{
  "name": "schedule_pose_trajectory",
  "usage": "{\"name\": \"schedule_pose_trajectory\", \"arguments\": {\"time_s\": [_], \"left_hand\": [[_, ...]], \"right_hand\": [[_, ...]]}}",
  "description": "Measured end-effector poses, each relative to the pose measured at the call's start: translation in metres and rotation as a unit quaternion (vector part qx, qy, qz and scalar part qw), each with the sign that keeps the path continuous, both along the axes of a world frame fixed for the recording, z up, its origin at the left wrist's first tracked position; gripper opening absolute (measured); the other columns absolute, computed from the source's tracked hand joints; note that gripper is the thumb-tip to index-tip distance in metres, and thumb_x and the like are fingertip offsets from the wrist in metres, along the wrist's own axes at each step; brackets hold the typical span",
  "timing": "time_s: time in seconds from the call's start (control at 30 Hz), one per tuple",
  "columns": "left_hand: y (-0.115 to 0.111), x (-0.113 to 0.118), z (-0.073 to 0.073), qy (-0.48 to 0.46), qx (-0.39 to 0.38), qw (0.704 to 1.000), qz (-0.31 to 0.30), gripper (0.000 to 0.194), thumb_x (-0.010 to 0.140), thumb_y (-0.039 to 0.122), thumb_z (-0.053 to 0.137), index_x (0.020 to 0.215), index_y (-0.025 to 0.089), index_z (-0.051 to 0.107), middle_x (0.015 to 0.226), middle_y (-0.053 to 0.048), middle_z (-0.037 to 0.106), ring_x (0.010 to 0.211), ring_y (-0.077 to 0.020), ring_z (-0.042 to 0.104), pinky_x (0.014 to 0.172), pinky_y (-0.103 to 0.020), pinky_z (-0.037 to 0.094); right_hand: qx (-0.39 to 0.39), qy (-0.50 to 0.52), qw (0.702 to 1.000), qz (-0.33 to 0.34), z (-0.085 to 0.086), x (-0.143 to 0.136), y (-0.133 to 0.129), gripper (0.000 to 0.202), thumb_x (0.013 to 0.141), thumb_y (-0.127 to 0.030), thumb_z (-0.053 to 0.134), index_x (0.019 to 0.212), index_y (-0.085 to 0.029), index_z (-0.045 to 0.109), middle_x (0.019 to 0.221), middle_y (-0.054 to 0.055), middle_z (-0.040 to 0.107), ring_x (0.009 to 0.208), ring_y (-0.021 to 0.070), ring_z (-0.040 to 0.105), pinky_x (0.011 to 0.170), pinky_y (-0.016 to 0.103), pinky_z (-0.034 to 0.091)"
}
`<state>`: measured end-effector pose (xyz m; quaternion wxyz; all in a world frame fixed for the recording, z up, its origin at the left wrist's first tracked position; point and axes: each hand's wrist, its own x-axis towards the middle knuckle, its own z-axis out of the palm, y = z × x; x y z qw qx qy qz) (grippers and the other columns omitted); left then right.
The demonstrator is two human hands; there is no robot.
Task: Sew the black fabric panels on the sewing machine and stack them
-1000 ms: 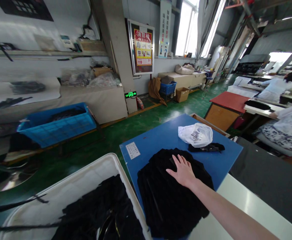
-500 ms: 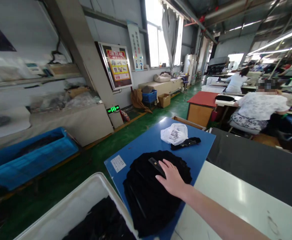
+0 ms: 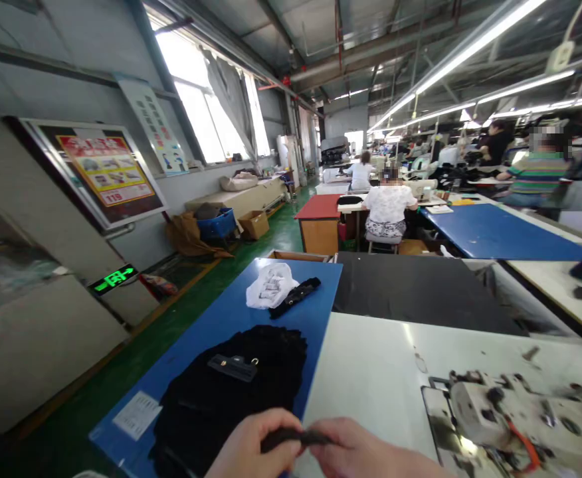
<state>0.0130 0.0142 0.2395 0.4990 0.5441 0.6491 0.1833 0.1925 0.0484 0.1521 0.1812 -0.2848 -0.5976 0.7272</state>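
My left hand [image 3: 264,443] and my right hand [image 3: 345,446] meet at the bottom centre, fingertips almost touching. Both pinch one narrow dark strip [image 3: 295,436] stretched between them. Behind and left of them, a heap of black fabric [image 3: 236,392] lies on the blue board [image 3: 196,318]. On top of the heap rests a black tab with gold-coloured fittings [image 3: 234,366]. Farther back on the board are a white plastic bag [image 3: 271,285] and a rolled black piece with metal studs [image 3: 295,297]. A white printed label [image 3: 137,415] is at the board's left edge.
A sewing machine [image 3: 515,418] stands at the lower right on the pale tabletop [image 3: 371,358]. Beyond is a dark grey surface [image 3: 410,289]. A red-topped cabinet [image 3: 317,222] and a seated person in a white patterned top [image 3: 388,206] are farther back.
The view has swung right, bringing the sewing machine into sight. The hand that lay on the black heap has left it. Both hands now hold a dark strip in front.
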Motion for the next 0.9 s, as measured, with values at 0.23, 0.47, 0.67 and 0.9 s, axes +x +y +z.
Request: {"name": "schedule_pose_trajectory", "arguments": {"time_s": [0.23,0.47,0.67,0.9], "left_hand": [[0.044,0.0,0.026,-0.266,0.099,0.938,0.199,0.03,0.058,0.036,0.081,0.081,0.018,0.072,0.063,0.001,0.062,0.051,-0.0081,0.05,0.052,-0.019,0.042],[0.062,-0.017,0.056,-0.342,0.162,0.863,0.333,0.035,0.043,0.022,0.086,0.075,0.018,0.072,0.071,0.001,0.068,0.061,-0.0098,0.059,0.058,-0.016,0.052],[0.046,0.005,0.013,-0.305,0.168,0.898,0.27,0.05,0.057,0.034,0.084,0.103,0.021,0.068,0.101,-0.004,0.072,0.086,-0.0171,0.066,0.082,-0.025,0.054],[0.062,0.067,-0.034,-0.202,0.092,0.975,0.027,0.037,0.072,0.052,0.065,0.085,0.017,0.061,0.076,-0.004,0.068,0.062,-0.0181,0.064,0.059,-0.03,0.051]], "right_hand": [[-0.152,0.203,0.948,-0.194,0.023,0.043,0.018,0.045,0.079,-0.059,0.064,0.093,-0.016,0.063,0.049,-0.012,0.023,0.043,0.0047,0.012,0.044,0.023,0.008],[-0.189,0.232,0.925,-0.233,0.015,0.042,0.026,0.043,0.076,-0.054,0.07,0.092,-0.015,0.063,0.048,-0.013,0.025,0.04,0.0032,0.015,0.044,0.023,0.005],[-0.253,0.295,0.889,-0.243,0.015,0.031,0.04,0.04,0.072,-0.049,0.076,0.092,-0.016,0.063,0.05,-0.012,0.029,0.042,0.0039,0.024,0.045,0.021,0.013],[-0.245,0.293,0.88,-0.283,0.052,0.009,0.074,0.028,0.074,-0.036,0.076,0.092,-0.016,0.066,0.059,-0.006,0.049,0.053,0.0071,0.046,0.051,0.021,0.036]]}}
